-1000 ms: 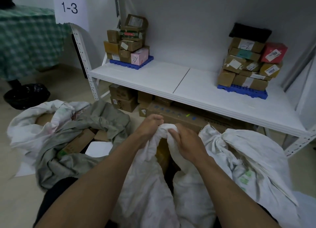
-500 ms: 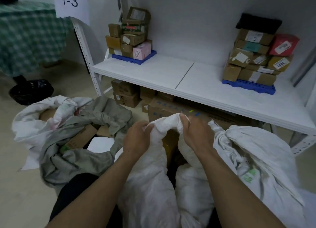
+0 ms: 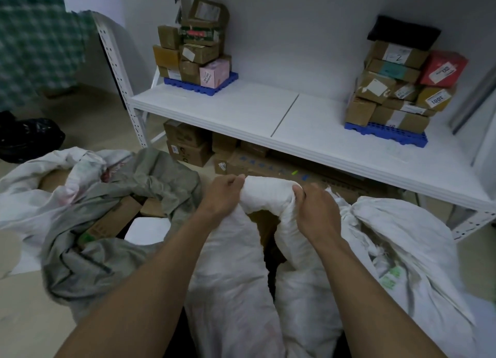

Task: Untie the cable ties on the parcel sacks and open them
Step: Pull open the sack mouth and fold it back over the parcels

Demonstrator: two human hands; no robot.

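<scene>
A white woven parcel sack (image 3: pixel 233 271) stands in front of me with its mouth pulled apart; brown cardboard shows in the dark gap inside. My left hand (image 3: pixel 224 195) grips the left side of the sack's bunched rim. My right hand (image 3: pixel 316 212) grips the right side, a short span of rolled fabric stretched between the two. No cable tie is visible. A grey-green sack (image 3: pixel 107 231) lies open to the left with boxes showing inside. Another white sack (image 3: pixel 408 253) slumps to the right.
A white metal shelf (image 3: pixel 308 132) runs across behind the sacks. It holds a stack of parcels on a blue pallet (image 3: pixel 200 85) at the left and another on a blue pallet (image 3: pixel 386 136) at the right. Cardboard boxes (image 3: pixel 188 148) sit under it. A black bag (image 3: pixel 25 134) lies far left.
My hands have drawn apart along the sack's rim, widening its mouth. The view has tilted down and moved closer to the shelf.
</scene>
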